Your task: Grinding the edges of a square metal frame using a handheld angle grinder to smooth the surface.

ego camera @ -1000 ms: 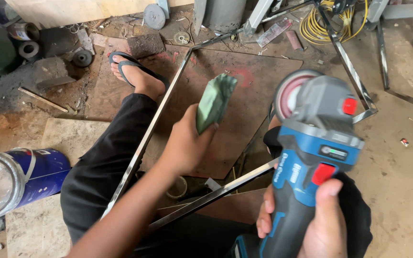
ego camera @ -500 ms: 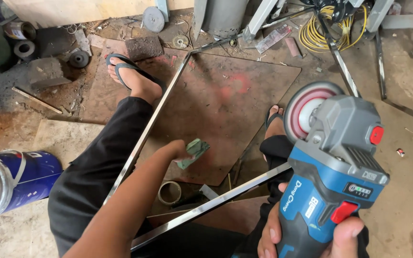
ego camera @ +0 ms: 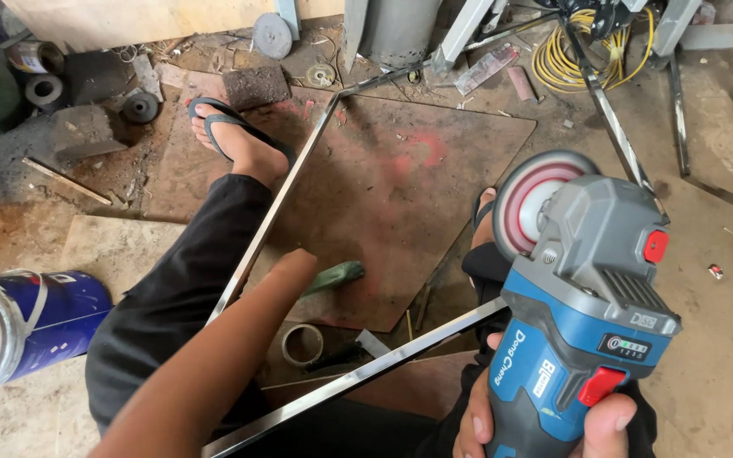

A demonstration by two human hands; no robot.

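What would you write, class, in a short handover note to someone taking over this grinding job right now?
Right hand: gripping the blue and grey angle grinder, raised, disc clear of the metal.
Left hand: reaching down to the green block on the rusty steel plate; the hand hides whether the fingers grip it.
Polished square-tube frame: lies across the legs and over the plate.
Tape roll: on the floor by the frame.
Done: cannot tell which joints are ground.
Left: probably grinding, since the disc is off the frame.

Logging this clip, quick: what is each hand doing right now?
Left hand: closed around a green bar down at the rusty steel plate.
Right hand: closed on the blue angle grinder, held up.
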